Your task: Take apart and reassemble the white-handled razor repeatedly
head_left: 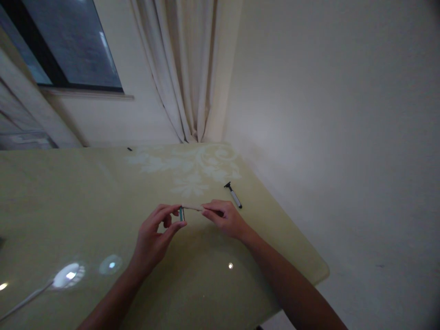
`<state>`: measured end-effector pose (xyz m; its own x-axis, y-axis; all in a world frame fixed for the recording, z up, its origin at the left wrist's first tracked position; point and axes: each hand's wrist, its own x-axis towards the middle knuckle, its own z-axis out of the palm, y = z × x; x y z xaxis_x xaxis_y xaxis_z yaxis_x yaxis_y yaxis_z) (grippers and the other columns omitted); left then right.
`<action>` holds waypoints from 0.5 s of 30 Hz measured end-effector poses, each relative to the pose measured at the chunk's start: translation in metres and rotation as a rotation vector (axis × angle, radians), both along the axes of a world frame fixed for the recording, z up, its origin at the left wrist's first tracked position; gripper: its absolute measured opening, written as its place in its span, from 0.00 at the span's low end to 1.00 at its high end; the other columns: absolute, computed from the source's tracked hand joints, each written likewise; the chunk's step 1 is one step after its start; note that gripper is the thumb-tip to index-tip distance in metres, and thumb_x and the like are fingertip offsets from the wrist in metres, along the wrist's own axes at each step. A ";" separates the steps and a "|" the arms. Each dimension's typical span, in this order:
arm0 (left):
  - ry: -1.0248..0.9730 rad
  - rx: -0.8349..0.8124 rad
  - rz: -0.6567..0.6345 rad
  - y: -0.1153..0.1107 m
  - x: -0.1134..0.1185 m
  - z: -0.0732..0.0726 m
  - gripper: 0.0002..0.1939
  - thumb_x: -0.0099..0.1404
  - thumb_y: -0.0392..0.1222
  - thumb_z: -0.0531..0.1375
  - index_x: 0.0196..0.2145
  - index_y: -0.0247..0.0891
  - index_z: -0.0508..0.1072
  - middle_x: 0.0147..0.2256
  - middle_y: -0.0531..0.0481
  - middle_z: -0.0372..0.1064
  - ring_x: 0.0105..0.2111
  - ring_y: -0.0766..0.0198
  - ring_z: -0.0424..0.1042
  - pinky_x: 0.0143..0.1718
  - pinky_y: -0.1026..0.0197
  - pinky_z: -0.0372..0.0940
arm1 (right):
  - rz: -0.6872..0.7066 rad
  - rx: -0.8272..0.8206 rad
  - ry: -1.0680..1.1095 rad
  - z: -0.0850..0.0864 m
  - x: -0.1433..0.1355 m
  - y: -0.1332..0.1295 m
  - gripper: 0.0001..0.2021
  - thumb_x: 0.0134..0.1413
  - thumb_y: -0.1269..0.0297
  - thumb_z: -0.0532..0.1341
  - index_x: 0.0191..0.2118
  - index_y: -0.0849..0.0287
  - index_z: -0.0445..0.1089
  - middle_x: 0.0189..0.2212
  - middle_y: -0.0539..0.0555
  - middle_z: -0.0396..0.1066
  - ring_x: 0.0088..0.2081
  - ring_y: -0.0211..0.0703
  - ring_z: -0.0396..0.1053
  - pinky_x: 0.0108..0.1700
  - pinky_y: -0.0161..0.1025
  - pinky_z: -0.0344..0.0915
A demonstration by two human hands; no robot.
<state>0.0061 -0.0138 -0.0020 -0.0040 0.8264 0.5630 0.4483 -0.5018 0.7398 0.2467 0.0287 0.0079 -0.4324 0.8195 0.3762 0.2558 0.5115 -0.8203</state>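
Note:
Between thumb and fingers, my left hand point(156, 236) pinches a small razor cartridge point(182, 214) with a teal strip, held upright by its ends. My right hand point(227, 219) closes its fingertips on the right end of a thin, pale stick point(192, 207). The stick's left end meets the top of the cartridge; whether they are joined cannot be made out. Both hands are raised over the pale green table. Beyond my right hand, a razor point(234, 195) with a grey and black handle lies on the table, its black head pointing away.
The glossy table point(85, 197) has a rounded corner at the right, near a plain wall point(326, 128). A small dark piece point(129, 149) lies at the far edge. A white cable point(27, 300) is at the lower left. Curtains point(185, 68) hang behind.

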 end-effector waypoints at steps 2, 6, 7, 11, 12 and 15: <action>0.004 0.001 -0.006 0.000 0.000 0.001 0.15 0.66 0.47 0.69 0.49 0.44 0.79 0.36 0.53 0.72 0.28 0.67 0.67 0.33 0.63 0.66 | -0.007 0.009 0.009 0.000 0.000 0.000 0.20 0.67 0.50 0.64 0.46 0.63 0.83 0.28 0.54 0.73 0.27 0.38 0.64 0.32 0.36 0.60; 0.012 0.000 0.000 -0.001 0.000 0.002 0.16 0.66 0.48 0.68 0.51 0.44 0.79 0.36 0.52 0.71 0.28 0.67 0.67 0.33 0.63 0.67 | 0.053 0.001 -0.011 0.000 0.002 0.001 0.19 0.67 0.50 0.64 0.47 0.62 0.83 0.29 0.54 0.75 0.28 0.38 0.65 0.32 0.35 0.60; 0.012 0.002 0.003 -0.001 0.000 0.002 0.16 0.66 0.48 0.68 0.50 0.44 0.79 0.36 0.52 0.71 0.29 0.67 0.67 0.34 0.62 0.67 | 0.033 0.000 -0.015 0.001 0.003 0.001 0.19 0.67 0.50 0.64 0.46 0.62 0.83 0.29 0.54 0.74 0.28 0.38 0.66 0.32 0.36 0.60; 0.020 0.003 0.000 -0.001 0.000 0.001 0.16 0.67 0.48 0.68 0.51 0.45 0.79 0.36 0.53 0.71 0.29 0.66 0.67 0.34 0.63 0.66 | 0.027 -0.005 0.002 0.002 0.004 0.002 0.20 0.66 0.50 0.64 0.46 0.63 0.83 0.29 0.54 0.74 0.28 0.38 0.66 0.31 0.35 0.60; 0.023 0.003 -0.001 -0.001 0.000 0.001 0.16 0.67 0.47 0.68 0.51 0.45 0.79 0.35 0.53 0.71 0.29 0.66 0.67 0.34 0.63 0.67 | 0.062 -0.004 0.002 0.002 0.004 0.001 0.20 0.67 0.50 0.64 0.46 0.63 0.83 0.29 0.54 0.74 0.28 0.38 0.66 0.31 0.35 0.60; 0.026 0.007 0.000 -0.001 0.000 0.001 0.16 0.67 0.47 0.68 0.51 0.45 0.79 0.36 0.53 0.71 0.29 0.66 0.67 0.34 0.63 0.67 | 0.081 0.007 -0.010 0.002 0.004 0.001 0.19 0.67 0.51 0.64 0.46 0.63 0.83 0.28 0.54 0.74 0.27 0.37 0.65 0.31 0.35 0.60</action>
<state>0.0058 -0.0152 -0.0009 0.0107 0.8226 0.5685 0.4674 -0.5067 0.7244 0.2509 0.0300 0.0104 -0.5009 0.7791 0.3770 0.2217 0.5365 -0.8143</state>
